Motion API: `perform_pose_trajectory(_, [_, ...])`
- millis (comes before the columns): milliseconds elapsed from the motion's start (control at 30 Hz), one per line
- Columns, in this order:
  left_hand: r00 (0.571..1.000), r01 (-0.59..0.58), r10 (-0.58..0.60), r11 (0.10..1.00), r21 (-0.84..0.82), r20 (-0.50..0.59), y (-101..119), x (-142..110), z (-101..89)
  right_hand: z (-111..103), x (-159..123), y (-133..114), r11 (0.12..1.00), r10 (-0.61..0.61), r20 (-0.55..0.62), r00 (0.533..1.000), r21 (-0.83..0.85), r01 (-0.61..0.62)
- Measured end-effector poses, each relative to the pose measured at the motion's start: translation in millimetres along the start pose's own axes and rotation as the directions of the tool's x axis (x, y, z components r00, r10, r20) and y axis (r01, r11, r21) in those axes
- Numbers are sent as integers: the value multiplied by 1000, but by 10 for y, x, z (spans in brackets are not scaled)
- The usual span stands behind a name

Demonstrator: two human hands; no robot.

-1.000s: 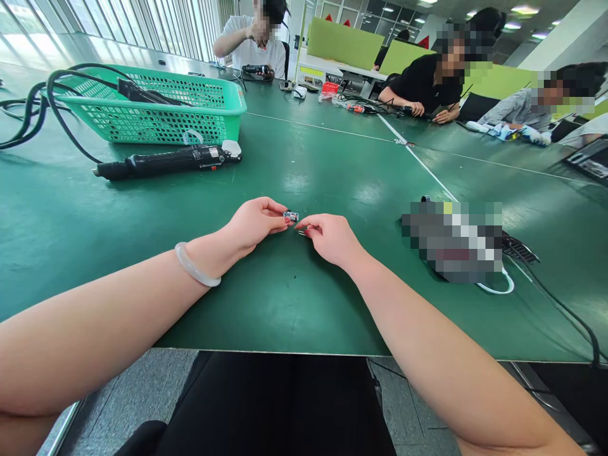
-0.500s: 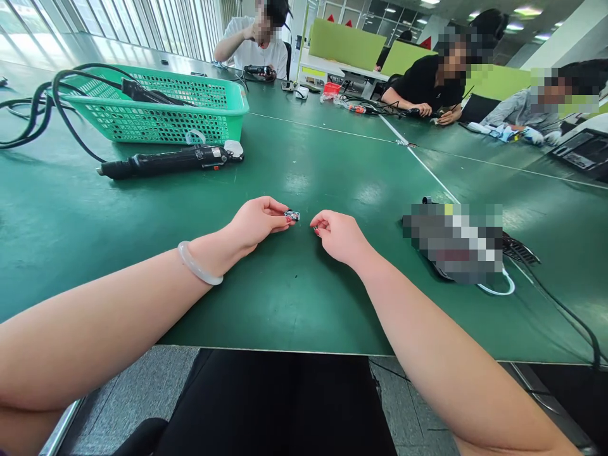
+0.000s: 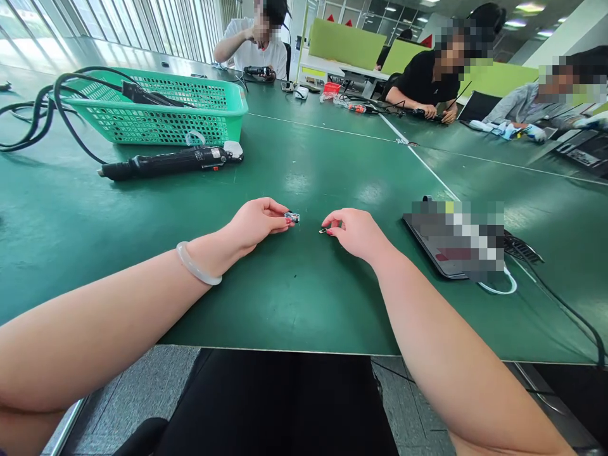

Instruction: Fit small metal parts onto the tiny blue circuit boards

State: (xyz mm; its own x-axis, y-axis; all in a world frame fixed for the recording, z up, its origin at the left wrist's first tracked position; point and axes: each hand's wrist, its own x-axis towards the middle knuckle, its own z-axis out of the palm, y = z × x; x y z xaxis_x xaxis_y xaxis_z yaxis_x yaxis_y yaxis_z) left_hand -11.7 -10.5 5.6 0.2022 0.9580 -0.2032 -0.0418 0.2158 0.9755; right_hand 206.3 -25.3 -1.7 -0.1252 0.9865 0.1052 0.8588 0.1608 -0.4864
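Note:
My left hand (image 3: 256,221) is closed in a pinch on a small circuit board (image 3: 292,217), whose patterned black-and-white end pokes out past the fingertips. A pale bangle (image 3: 197,265) circles that wrist. To the right, my right hand (image 3: 354,231) has its thumb and fingers bent together, with a tiny light-coloured piece (image 3: 323,231) at the thumb tip. That piece is too small to name, and its hold is partly hidden. Both hands are just above the green table (image 3: 266,297), a short gap apart.
A black electric screwdriver (image 3: 171,161) lies in front of a green plastic basket (image 3: 156,107) with cables. At right is a dark, partly blurred flat device (image 3: 441,247) with a white cord. Several people sit at the far side, one in a black shirt (image 3: 422,82).
My right hand has moved slightly right, away from my left hand, and the tiny piece at its fingertips has shifted with it. My left hand stays nearly still with the circuit board.

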Motion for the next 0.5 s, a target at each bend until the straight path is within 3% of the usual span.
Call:
perform_pose_trajectory(267, [997, 23, -23, 1000, 4, 77, 4, -41, 40, 73, 0, -72, 976, -57, 4, 998, -212, 56])
perform_pose_trajectory(500, [996, 24, -26, 999, 25, 88, -4, -56, 73, 62, -96, -334, 974, -202, -191, 961, -139, 177])
